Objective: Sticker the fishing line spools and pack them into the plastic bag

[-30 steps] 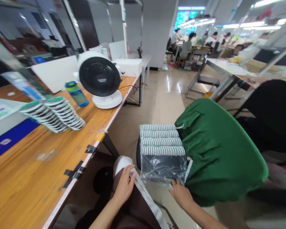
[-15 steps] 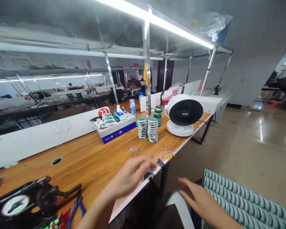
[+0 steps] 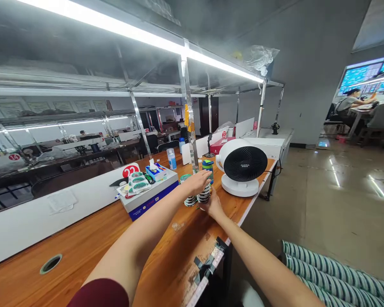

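Note:
Two stacks of round, white-rimmed discs with green tops stand on the wooden table in front of me. My left hand (image 3: 198, 182) is closed over the top of the right-hand stack of discs (image 3: 204, 196). Low on the same stack, my right hand (image 3: 213, 205) grips it from the right side, its fingertips partly hidden. Just left of it is the second stack of discs (image 3: 189, 201), partly covered by my left wrist. A bottle with a green and blue lid (image 3: 208, 165) stands right behind my left hand.
A white fan (image 3: 240, 187) stands to the right. A blue-and-white box (image 3: 155, 200) with a tissue pack (image 3: 156, 171) sits to the left, beside a metal post (image 3: 191, 140). Long striped rolls (image 3: 336, 273) lie at lower right. Black clips (image 3: 203, 268) hold the table edge. People sit far right.
Both hands have reached forward from the table's near edge and taken hold of the right-hand stack of discs. The view has shifted; the black machine and pliers are out of sight.

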A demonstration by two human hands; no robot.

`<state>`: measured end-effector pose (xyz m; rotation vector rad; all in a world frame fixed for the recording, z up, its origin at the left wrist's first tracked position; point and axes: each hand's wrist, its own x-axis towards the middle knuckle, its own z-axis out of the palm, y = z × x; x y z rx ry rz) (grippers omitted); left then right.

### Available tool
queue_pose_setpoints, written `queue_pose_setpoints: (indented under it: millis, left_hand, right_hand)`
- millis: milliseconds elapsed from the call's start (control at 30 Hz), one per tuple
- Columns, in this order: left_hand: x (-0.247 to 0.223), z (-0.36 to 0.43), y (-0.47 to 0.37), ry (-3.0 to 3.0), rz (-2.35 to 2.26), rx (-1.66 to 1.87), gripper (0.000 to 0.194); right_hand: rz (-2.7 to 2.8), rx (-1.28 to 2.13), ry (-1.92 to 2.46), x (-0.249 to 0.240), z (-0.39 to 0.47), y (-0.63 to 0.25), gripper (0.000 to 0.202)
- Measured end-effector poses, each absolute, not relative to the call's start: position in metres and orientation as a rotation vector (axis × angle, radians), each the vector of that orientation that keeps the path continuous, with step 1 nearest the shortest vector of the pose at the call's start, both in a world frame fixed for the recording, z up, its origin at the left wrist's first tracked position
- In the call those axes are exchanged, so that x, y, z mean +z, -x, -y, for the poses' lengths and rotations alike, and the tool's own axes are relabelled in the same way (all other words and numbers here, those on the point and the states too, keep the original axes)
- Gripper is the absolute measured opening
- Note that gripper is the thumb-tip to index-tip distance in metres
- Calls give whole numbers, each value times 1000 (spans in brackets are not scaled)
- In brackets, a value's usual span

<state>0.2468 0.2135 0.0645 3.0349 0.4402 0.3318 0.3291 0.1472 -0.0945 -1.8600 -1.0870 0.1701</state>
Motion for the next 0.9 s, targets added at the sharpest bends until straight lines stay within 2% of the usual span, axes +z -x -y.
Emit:
queue_pose_setpoints:
  millis: [267, 533, 600, 733, 800, 900]
  left_hand:
    - [51, -222, -260, -3060, -425, 211, 58]
    - [74, -181, -247, -3042, -382, 325, 62]
    - [74, -159, -226, -3013, -386, 346, 67]
    - [52, -117, -168, -2918, -522, 264, 79]
    - [36, -103, -143, -2901, -578, 176, 82]
    - [18, -89, -121, -2892, -576, 92, 86]
  right_hand:
    - [1081, 225, 1930, -76, -144, -329, 87]
    - [1161, 63, 1965, -47, -109, -326, 87]
    - [1224, 59, 1897, -54, -92, -311, 77]
    - [1397, 64, 1765, -84, -55, -264, 42]
    - [1436, 81, 1740, -99, -41, -243, 40]
    - [1431, 117, 1776, -114, -28, -226, 50]
